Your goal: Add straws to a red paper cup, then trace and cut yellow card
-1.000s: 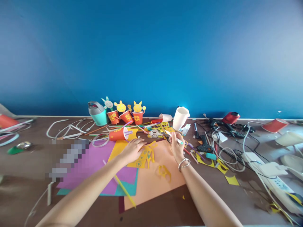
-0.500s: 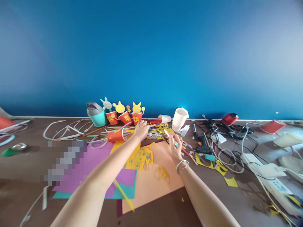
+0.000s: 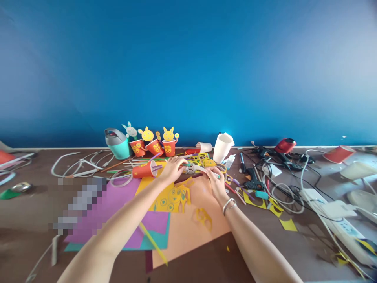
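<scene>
My right hand (image 3: pixel 215 181) is closed round a white marker (image 3: pixel 201 169) with a green end, its other end pointing left. The fingers of my left hand (image 3: pixel 173 169) are pinched at a small green piece (image 3: pixel 189 165), perhaps the marker's cap. A gap separates the marker from that piece. Between the hands lies a white tape roll (image 3: pixel 190 169). Below them is a yellow sheet (image 3: pixel 153 188) with drawn faces and circles, beside a peach paper sheet (image 3: pixel 188 232). A red paper cup (image 3: pixel 143 170) lies on its side left of my left hand.
Red cups with paper animal figures (image 3: pixel 169 147) stand along the wall. A white cup (image 3: pixel 223 148), a glue bottle (image 3: pixel 230 161), a black glue gun (image 3: pixel 253 179) and tangled cables are at the right, near a power strip (image 3: pixel 350 232). Purple paper (image 3: pixel 118 212) is at the left.
My left hand has moved down and slightly left, toward the tape roll. The marker in my right hand has swung from steeply tilted to nearly level. The camera view has shifted slightly.
</scene>
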A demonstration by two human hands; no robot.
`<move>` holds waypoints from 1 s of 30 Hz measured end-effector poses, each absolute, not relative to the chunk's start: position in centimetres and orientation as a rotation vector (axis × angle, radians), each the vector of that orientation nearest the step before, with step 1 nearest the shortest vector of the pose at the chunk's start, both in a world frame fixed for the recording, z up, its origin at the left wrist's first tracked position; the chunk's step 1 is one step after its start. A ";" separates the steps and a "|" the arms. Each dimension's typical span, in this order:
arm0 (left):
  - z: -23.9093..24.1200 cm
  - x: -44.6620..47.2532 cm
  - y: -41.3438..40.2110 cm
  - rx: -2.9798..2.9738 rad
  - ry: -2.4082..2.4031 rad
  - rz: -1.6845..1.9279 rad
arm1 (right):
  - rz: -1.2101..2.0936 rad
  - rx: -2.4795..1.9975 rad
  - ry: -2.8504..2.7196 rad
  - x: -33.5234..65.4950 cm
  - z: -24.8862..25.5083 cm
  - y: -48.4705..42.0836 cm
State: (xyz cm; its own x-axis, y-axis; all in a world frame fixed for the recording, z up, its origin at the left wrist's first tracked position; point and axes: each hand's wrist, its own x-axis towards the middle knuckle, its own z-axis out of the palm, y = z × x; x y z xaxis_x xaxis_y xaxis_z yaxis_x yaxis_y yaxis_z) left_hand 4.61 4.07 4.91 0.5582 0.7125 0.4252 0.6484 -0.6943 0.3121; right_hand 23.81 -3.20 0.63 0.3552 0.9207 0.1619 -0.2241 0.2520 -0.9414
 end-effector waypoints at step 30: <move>6.3 3.7 2.2 2.645 0.983 0.576 | 0.905 -1.177 -1.124 25.7 3.6 -3.8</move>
State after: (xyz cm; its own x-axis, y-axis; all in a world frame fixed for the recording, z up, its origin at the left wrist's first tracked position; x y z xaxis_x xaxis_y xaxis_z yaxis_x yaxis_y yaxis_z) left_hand 3.66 2.22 6.35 0.6925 0.6679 0.2725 0.5643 -0.7369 0.3722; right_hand 25.69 -3.80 3.56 0.2267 0.9566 0.1831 0.0255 0.1821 -0.9829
